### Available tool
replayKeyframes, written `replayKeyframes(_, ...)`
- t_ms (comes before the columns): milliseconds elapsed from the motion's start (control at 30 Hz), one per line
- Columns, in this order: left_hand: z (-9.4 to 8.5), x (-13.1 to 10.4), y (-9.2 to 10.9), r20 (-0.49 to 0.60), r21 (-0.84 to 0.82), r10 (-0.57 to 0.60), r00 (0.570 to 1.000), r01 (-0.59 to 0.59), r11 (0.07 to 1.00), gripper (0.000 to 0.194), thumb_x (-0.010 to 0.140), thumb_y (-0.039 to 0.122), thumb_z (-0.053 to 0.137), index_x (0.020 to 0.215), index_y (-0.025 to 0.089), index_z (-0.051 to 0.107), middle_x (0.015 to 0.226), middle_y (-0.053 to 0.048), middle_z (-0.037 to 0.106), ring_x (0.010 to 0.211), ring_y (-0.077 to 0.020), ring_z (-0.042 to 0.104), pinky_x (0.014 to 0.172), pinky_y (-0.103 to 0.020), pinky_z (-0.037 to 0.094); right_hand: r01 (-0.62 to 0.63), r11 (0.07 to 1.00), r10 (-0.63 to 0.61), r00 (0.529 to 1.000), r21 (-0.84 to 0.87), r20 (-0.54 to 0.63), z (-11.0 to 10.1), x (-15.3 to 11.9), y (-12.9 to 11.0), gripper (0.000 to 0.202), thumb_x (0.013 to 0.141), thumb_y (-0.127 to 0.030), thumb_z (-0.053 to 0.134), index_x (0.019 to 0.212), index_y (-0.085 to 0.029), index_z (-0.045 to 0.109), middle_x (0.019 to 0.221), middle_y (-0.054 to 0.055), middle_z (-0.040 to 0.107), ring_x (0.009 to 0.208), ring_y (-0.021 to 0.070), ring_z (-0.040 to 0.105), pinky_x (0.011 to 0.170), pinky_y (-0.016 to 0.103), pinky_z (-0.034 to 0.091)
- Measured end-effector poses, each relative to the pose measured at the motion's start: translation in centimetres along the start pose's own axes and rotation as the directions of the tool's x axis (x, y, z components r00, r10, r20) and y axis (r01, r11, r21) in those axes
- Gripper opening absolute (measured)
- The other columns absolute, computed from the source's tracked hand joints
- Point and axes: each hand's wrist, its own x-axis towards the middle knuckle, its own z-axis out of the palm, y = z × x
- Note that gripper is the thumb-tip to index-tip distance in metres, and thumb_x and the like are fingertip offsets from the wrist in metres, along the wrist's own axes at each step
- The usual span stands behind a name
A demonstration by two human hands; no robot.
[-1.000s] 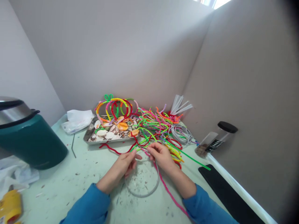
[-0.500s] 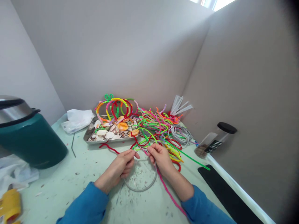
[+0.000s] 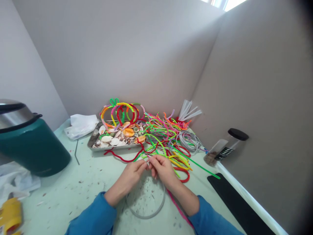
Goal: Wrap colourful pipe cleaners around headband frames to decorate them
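My left hand [image 3: 132, 176] and my right hand [image 3: 164, 169] meet above the middle of the table, fingertips pinched together at the upper part of a grey ring [image 3: 146, 216]. The ring hangs below them as a loop, its far ends hidden by my fingers. A small shiny tip shows at my right fingertips, too small to name. One pink fuzzy stem [image 3: 179, 209] runs from under my right forearm toward the front edge. Just beyond my hands lies a red fuzzy stem [image 3: 122, 160].
A metal tray [image 3: 117, 148] of shells stands behind, with colourful hoops [image 3: 130, 104]. Right of it are piled fuzzy stems [image 3: 166, 127] and a grey wire coil [image 3: 188, 142]. A green bottle [image 3: 34, 147], yellow tool [image 3: 11, 213], clear jar [image 3: 226, 147] and black strip [image 3: 239, 202] surround the workspace.
My hands have come together, the left moving right and the right slightly left. The grey loop now hangs lower, and more of the red stem beyond my left hand shows.
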Motion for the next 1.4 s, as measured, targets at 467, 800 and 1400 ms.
replayKeyframes(467,0.4,-1.0,0.9,-0.103,0.553,0.097,0.990,-0.025,0.833,0.024,0.087,0.018,0.038,0.085,0.019,0.062,0.082,-0.007,0.066,0.078,-0.0179,0.061,0.068,-0.025,0.040,0.202,0.902,-0.234,0.972,-0.381,-0.039,-0.1,-0.6,0.5,0.011,0.082,-0.022,0.051,0.081,-0.018,0.061,0.058,-0.003,0.053,0.050,0.0097,0.049,0.048,0.020,0.038)
replayKeyframes(800,0.3,-1.0,0.8,-0.071,0.689,0.107,0.992,-0.028,0.725,0.025,0.090,0.023,0.034,0.079,0.020,0.056,0.075,-0.004,0.066,0.068,-0.0172,0.060,0.059,-0.025,0.034,0.261,0.863,-0.289,0.957,-0.433,0.001,0.2,-0.8,0.5,0.011,0.083,-0.019,0.050,0.085,-0.017,0.061,0.071,0.001,0.061,0.059,0.0117,0.054,0.054,0.022,0.042)
replayKeyframes(1400,0.2,-0.7,0.5,-0.065,0.566,0.081,0.995,-0.030,0.824,0.030,0.090,0.028,0.036,0.069,0.020,0.056,0.063,0.000,0.059,0.058,-0.0137,0.052,0.055,-0.024,0.028,0.549,0.514,-0.513,0.812,-0.659,0.277,-1.1,-0.7,-0.5,0.016,0.087,-0.012,0.044,0.091,-0.018,0.058,0.085,0.006,0.060,0.079,0.0173,0.055,0.069,0.028,0.043)
